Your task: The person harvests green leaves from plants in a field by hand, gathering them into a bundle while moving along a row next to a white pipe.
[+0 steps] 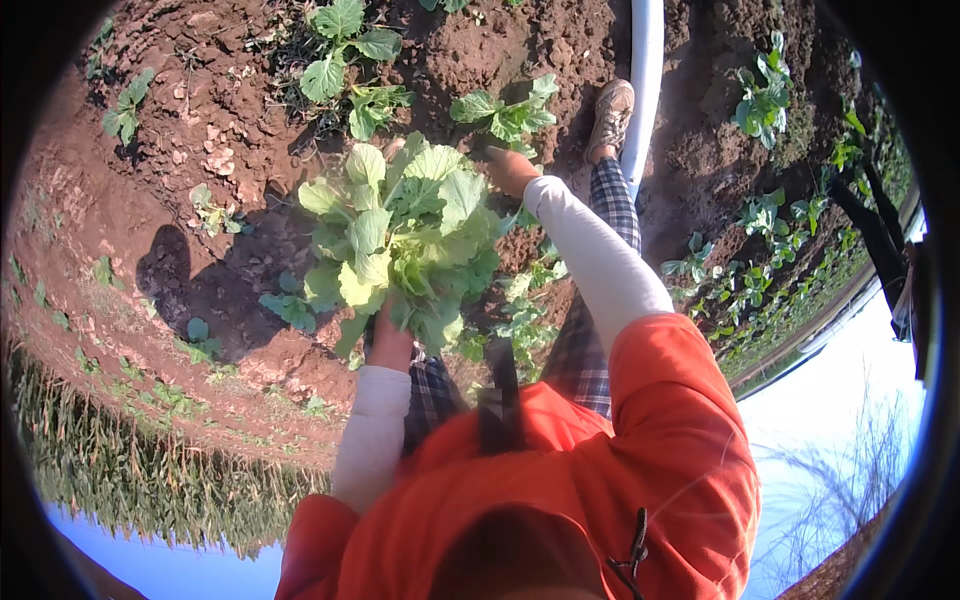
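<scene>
A large bunch of pale green leafy greens [427, 217] spreads in front of me. My left hand [393, 339] holds it from below, with the fingers hidden under the leaves. Beyond the bunch, my right hand [513, 171] reaches down to a small leafy plant [517, 116] growing in the soil. Its fingertips are at the plant's lower leaves; whether they grip a stem is hidden. More leafy plants [341, 56] grow just ahead on the left.
A long white hose or pipe [647, 82] runs beside my right shoe [613, 116]. Brown, cloddy soil [225, 97] holds scattered seedlings [214, 210]. Denser plants [765, 94] grow at right. Tall dry stalks [150, 465] border the field. A dark shape [877, 240] stands at the right rim.
</scene>
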A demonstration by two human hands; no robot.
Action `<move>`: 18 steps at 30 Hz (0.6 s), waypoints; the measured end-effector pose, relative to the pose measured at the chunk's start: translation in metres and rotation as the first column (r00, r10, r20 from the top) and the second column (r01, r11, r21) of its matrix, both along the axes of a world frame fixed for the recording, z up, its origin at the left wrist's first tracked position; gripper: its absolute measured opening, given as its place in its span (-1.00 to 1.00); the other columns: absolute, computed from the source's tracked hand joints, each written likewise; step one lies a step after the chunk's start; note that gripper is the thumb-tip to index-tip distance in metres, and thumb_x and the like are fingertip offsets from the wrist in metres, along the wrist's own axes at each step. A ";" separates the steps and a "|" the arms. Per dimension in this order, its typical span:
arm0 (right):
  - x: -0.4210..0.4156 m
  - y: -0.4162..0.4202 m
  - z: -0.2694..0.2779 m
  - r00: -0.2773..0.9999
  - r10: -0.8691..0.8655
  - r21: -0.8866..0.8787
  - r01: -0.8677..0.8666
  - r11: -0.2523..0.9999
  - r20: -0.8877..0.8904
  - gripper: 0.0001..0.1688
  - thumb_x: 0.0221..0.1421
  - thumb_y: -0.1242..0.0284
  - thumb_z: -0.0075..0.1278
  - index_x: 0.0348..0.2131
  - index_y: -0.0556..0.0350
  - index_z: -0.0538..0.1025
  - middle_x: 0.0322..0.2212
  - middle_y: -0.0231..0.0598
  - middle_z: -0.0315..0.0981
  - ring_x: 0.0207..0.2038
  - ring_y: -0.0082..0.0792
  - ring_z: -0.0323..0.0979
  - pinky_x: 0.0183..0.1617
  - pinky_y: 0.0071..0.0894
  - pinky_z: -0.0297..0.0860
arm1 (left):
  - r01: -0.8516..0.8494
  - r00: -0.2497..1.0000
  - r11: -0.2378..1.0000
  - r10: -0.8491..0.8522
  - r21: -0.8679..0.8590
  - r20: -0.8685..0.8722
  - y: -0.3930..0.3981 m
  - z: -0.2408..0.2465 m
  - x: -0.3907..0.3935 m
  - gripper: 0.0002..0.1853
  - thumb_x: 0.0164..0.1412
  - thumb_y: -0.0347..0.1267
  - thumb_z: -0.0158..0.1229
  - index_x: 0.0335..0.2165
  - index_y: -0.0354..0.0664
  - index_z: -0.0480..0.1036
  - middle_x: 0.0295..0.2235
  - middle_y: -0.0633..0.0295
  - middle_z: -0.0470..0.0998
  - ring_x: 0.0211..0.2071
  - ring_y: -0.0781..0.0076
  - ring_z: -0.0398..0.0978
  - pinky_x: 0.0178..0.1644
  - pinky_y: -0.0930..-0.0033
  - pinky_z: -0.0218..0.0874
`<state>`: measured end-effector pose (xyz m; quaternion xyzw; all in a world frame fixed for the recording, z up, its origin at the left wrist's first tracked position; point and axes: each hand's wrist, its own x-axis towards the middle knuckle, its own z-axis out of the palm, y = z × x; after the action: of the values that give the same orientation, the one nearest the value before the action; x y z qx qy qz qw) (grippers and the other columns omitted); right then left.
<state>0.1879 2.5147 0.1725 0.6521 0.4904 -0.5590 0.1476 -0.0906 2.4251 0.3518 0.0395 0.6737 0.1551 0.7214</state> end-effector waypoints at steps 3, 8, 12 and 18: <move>0.010 0.002 -0.057 0.986 -0.138 0.122 0.125 0.985 0.099 -0.38 -0.11 0.44 -0.25 0.02 0.11 0.11 -0.34 0.09 0.36 -0.28 -0.04 0.35 -0.19 -0.22 0.26 | -0.322 0.943 0.933 0.332 -0.158 0.039 -0.005 -0.015 0.015 -0.63 0.00 -0.48 -0.05 -0.14 -0.27 0.21 -0.24 0.14 0.35 -0.21 0.33 0.32 -0.13 0.39 0.14; 0.042 0.038 -0.048 0.986 -0.125 0.085 0.116 0.990 0.107 -0.41 -0.10 0.45 -0.24 0.02 -0.08 0.14 -0.35 0.01 0.38 -0.27 -0.07 0.36 -0.20 -0.25 0.27 | -0.580 0.797 0.712 0.597 -0.396 -0.094 -0.024 -0.018 0.042 -0.67 0.13 -0.39 -0.17 -0.10 -0.21 0.20 -0.21 0.20 0.34 -0.22 0.42 0.33 -0.19 0.45 0.21; 0.038 0.055 -0.032 0.972 0.135 0.012 -0.140 0.990 0.192 -0.48 -0.08 0.44 -0.24 -0.04 -0.18 0.23 -0.36 -0.08 0.40 -0.28 -0.15 0.38 -0.23 -0.22 0.30 | -0.592 0.792 0.635 0.572 -0.497 -0.214 -0.033 -0.011 0.061 -0.67 0.12 -0.41 -0.16 -0.10 -0.23 0.20 -0.20 0.19 0.33 -0.21 0.41 0.33 -0.19 0.44 0.21; 0.046 0.058 -0.066 0.943 0.128 0.217 -0.200 0.955 0.306 -0.73 -0.04 0.27 -0.14 -0.27 -0.23 0.42 -0.46 -0.19 0.42 -0.38 -0.16 0.39 -0.34 -0.24 0.31 | -0.567 0.821 0.618 0.471 -0.545 -0.321 -0.035 -0.003 0.076 -0.65 0.11 -0.44 -0.16 -0.09 -0.26 0.19 -0.19 0.17 0.33 -0.20 0.40 0.32 -0.18 0.42 0.22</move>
<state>0.2337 2.5730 0.1070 0.6962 0.5820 -0.3787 0.1822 -0.0150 2.3899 0.3487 -0.3847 0.7189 0.1244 0.5655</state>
